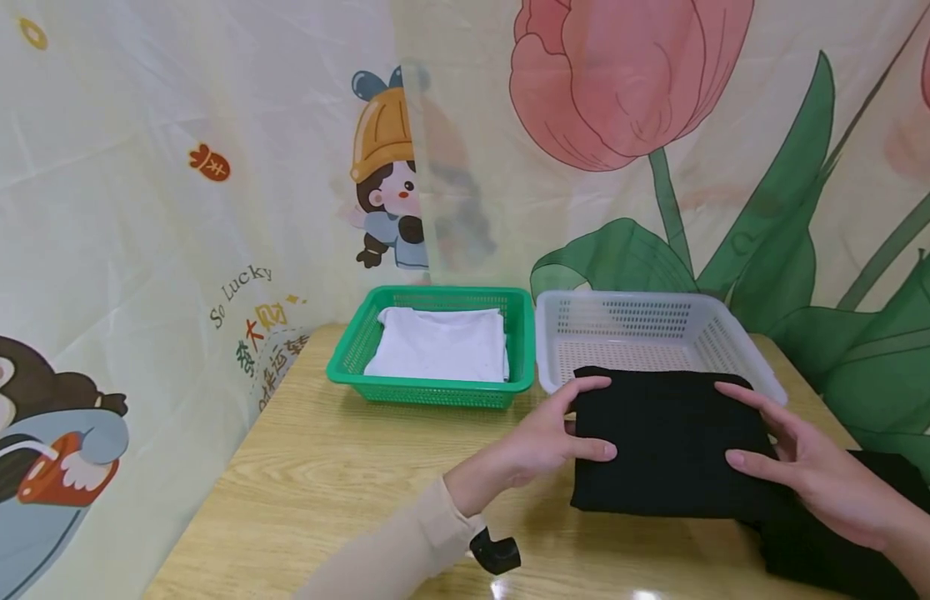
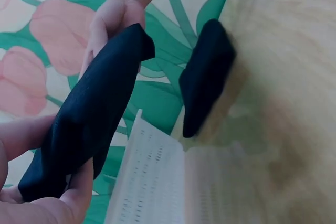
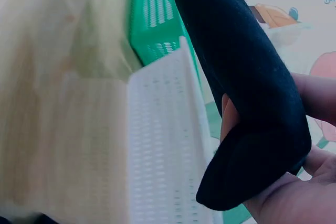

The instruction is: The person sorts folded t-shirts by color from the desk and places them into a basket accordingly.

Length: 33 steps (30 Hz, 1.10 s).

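Observation:
Both hands hold a folded black cloth (image 1: pixel 667 442) between them, raised above the table. At its left edge my left hand (image 1: pixel 540 442) grips it, thumb on the near face and fingers partly behind. My right hand (image 1: pixel 817 467) grips the opposite edge in the same way. In the left wrist view the folded cloth (image 2: pixel 100 103) is a thick flat bundle pinched by thumb and fingers. The right wrist view shows a rounded fold of the cloth (image 3: pixel 252 87) in the right hand. Just behind it stands a white perforated basket (image 1: pixel 622 333), its front partly hidden.
A green basket (image 1: pixel 345 358) with a folded white cloth (image 1: pixel 442 346) in it stands left of the white one. More black cloth (image 1: pixel 825 550) lies on the table's right side, under the right forearm. A printed curtain (image 1: pixel 465 167) hangs behind the wooden table (image 1: pixel 322 475).

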Motion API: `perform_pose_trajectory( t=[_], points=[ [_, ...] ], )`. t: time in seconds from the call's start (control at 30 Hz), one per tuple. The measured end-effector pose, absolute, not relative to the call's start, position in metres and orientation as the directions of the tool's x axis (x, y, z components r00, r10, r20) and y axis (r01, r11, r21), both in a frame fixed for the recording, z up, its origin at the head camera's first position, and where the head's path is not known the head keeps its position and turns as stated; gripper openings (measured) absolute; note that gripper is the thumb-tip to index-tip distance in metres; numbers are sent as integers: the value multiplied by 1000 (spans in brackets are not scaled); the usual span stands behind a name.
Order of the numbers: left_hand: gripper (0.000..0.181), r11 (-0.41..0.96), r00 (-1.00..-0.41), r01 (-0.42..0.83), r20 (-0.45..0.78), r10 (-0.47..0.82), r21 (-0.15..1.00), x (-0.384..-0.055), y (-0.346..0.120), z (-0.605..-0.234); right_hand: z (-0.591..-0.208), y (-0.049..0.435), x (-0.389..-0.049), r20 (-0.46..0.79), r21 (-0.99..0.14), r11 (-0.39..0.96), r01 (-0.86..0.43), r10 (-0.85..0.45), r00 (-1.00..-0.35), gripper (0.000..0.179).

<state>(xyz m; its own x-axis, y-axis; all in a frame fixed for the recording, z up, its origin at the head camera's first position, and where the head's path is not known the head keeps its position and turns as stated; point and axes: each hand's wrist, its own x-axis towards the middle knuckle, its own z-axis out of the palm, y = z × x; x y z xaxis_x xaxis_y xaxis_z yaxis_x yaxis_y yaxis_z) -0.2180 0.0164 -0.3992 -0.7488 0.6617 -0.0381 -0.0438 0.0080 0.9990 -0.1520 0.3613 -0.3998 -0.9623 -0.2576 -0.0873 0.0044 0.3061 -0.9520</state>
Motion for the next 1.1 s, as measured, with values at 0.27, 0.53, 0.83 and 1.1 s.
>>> perform_pose_trajectory(
  t=[0.27, 0.53, 0.83, 1.1],
  points=[
    [75, 29, -815, 16, -4, 579, 999, -247, 37, -380, -379, 374, -185, -27, -939, 341, -57, -237, -971, 82],
    [74, 16, -859, 56, 40, 510, 998, -279, 60, -366, -368, 389, -224, 32, -951, 291, -104, -243, -969, 79],
    [74, 66, -919, 55, 24, 393, 996, -318, 84, -378, -375, 399, -272, -3, -951, 301, -68, -230, -973, 82],
    [73, 106, -940, 32, -6, 340, 994, -343, 92, -391, -387, 405, -302, -52, -958, 285, -13, -220, -974, 83]
  ],
)
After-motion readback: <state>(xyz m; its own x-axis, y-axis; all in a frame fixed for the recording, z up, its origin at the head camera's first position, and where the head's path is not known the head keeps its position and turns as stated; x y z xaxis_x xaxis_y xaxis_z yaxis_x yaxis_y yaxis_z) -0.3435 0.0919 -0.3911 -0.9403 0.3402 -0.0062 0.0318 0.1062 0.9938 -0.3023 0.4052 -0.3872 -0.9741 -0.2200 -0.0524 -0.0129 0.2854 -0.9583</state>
